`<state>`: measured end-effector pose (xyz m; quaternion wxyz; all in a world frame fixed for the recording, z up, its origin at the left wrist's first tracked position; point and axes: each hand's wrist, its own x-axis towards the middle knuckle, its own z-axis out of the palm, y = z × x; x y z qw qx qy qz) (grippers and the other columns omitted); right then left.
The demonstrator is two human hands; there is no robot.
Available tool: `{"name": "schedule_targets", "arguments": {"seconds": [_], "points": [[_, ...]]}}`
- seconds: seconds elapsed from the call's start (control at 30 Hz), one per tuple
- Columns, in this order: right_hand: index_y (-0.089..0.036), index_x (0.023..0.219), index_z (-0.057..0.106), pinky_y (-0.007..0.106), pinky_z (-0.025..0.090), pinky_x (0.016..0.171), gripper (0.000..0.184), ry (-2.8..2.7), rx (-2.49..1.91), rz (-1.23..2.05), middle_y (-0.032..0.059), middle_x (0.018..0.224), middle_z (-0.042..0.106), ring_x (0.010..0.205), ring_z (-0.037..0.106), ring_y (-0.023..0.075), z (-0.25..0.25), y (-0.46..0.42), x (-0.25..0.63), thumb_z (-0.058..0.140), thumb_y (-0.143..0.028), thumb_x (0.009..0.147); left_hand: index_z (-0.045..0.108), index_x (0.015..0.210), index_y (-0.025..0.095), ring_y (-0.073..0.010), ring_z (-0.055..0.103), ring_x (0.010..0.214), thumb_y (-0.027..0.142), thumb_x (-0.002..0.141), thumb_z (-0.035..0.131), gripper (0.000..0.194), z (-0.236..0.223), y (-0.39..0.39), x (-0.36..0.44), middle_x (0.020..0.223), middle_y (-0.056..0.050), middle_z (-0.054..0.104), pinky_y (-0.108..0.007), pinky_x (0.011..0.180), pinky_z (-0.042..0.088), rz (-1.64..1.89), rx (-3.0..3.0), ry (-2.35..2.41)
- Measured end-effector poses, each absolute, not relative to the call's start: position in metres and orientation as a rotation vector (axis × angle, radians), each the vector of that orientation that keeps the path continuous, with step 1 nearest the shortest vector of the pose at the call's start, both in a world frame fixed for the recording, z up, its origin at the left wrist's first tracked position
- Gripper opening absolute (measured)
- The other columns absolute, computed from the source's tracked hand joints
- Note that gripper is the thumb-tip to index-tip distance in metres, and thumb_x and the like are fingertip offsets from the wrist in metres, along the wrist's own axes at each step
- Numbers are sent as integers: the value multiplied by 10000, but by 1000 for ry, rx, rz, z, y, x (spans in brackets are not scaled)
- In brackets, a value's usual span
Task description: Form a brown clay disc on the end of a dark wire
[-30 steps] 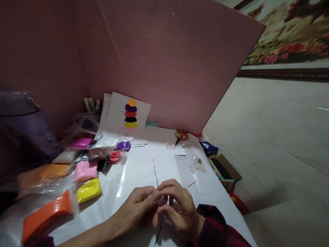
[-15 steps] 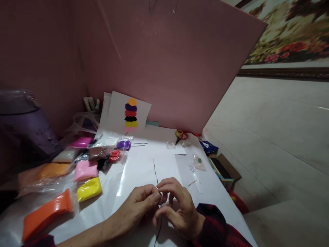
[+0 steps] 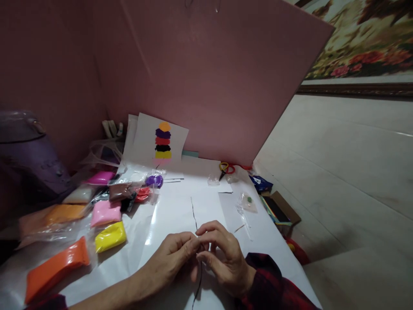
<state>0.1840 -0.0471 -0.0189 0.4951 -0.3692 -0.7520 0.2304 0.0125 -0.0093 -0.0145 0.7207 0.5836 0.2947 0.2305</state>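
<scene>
The left hand (image 3: 180, 253) was closed to a pinch, thumb against forefinger, apparently on the thin dark string (image 3: 193, 211), though its own fingertips hid the exact spot. The right hand (image 3: 226, 260) was half curled, its thumb standing apart from its forefinger and its fingertips close beside the left ones; whether it too had hold of the string could not be told. The string ran ahead of the fingertips over the white paper (image 3: 174, 211) and showed again below them, between the two hands. For so thin a thing, the left pinch was probably best kept firm and steady as the anchor, with the right fingertips working lightly and close beside it; a wide gap between them would likely have let the string twist or slip. Both ends were best left slack, free of the palms and wrists, so that neither tugged. The yellow packet (image 3: 110, 237) left of the left hand and the scissors (image 3: 226, 168) beyond the right hand were well apart from the fingers, which gave them room to turn
</scene>
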Motion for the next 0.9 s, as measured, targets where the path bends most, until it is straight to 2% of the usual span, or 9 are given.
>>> {"name": "schedule_targets", "arguments": {"seconds": [0.07,0.13,0.23,0.33,0.5,0.7,0.8,0.9], "points": [[-194,937,633,258,486,531,117,-1769,-919,612,92,975,616,664,566,136,-18,-46,183,614,-275,854,555,746,156,-78,409,461,606,854,506,466,-14,-9,13,510,22,571,-214,459,252,489,1274,652],[-183,919,619,243,458,490,187,-1651,-968,750,74,917,615,601,543,116,-18,-45,183,633,-355,847,540,752,164,-72,383,432,619,837,520,463,-14,-8,13,495,29,565,-212,441,243,492,1248,659],[-168,909,576,205,378,404,279,-1431,-1049,1058,-1,693,569,454,466,76,-18,-43,182,577,-446,884,543,799,166,-72,379,410,642,838,493,481,-14,-8,14,483,29,569,-209,430,250,510,1237,681],[-159,850,555,199,355,410,316,-1330,-1100,1205,-44,558,509,429,462,79,-18,-41,183,570,-473,885,535,824,171,-67,379,404,622,839,514,451,-15,-7,14,487,34,574,-200,427,257,504,1219,681],[-157,766,546,209,357,453,352,-1342,-1130,1162,-43,537,500,464,457,84,-17,-40,184,619,-495,836,517,875,179,-67,404,423,577,787,625,422,-20,-7,13,516,48,563,-194,431,265,538,1216,632],[-169,755,531,210,350,449,306,-1339,-1157,1129,-47,544,495,461,440,82,-19,-39,184,611,-450,845,557,955,166,-59,442,503,511,787,662,398,-22,-6,11,720,11,602,-185,448,287,570,1195,611],[-178,814,539,213,364,442,239,-1362,-1119,1096,-42,588,512,461,448,83,-19,-40,183,570,-407,876,542,985,179,-59,448,493,516,782,664,413,-21,-6,12,753,0,622,-187,445,296,604,1171,598],[-182,907,576,233,404,481,152,-1482,-1080,915,-7,706,546,536,495,102,-16,-43,183,541,-329,888,524,940,178,-66,441,459,551,809,614,405,-18,-7,14,678,2,626,-186,420,281,611,1177,636]]}}
